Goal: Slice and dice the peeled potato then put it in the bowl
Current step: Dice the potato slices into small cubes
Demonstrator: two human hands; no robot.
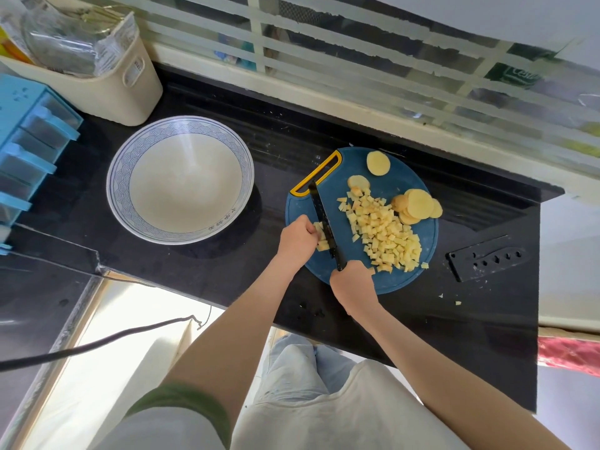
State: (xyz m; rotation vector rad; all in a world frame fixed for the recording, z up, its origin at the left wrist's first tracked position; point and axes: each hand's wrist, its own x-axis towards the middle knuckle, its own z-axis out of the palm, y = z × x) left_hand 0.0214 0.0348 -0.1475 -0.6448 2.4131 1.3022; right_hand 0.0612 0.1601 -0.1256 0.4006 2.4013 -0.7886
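A round blue cutting board lies on the black counter. On it is a pile of diced potato, with several round potato slices at its far right and far side. My right hand grips the handle of a black knife, whose blade lies across the board's left part. My left hand holds a small stack of potato strips against the blade. A large white bowl with a blue patterned rim stands to the left of the board and holds nothing.
A black knife sheath lies right of the board, with a few potato bits beside it. A cream basket and a blue drawer unit stand at the far left. A window grille runs along the back. A dark cable hangs below the counter's edge.
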